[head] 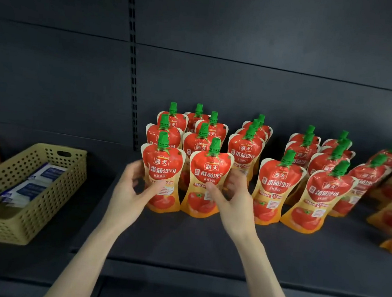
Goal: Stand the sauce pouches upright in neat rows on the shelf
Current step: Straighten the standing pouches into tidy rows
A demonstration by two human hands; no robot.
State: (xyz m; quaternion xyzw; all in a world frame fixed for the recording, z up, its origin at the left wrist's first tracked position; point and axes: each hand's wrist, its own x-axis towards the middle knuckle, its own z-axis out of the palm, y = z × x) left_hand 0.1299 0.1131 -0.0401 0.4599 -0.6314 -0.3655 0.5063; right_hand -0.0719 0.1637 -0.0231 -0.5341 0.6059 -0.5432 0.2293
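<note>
Step in hand: squaring the fronts of the 2 leftmost rows. The left hand (127, 189) grips the front-left pouch (162, 166) at its waist, thumb across the print and fingers curled round the left edge. The right hand (232, 199) grips the second front pouch (208, 171) the same way from its right edge. Both pouches stand upright on the shelf (205, 245), just beside each other, each heading a row that runs back toward the rear panel. About 5 rows are standing. The far-right pouches (376, 180) lean and look unsorted, though that edge is blurred. My read: past halfway, with the right end left to do. Next move calls for a gentle release without tipping, a check that the fronts line up with the next row's front pouch (277, 185), then a shift over to the leaners. The pouches are glossy flexible film with an hourglass outline, a flared base and a rigid green ribbed cap (163, 139). They are likely soft under a squeeze and prone to toppling in a chain if nudged. The shelf is smooth matt dark-grey sheet metal, with a slotted upright (133, 58) in the back panel. To the left sits a pale yellow perforated plastic basket (54, 194) holding flat white-blue sachets (46, 172).
</note>
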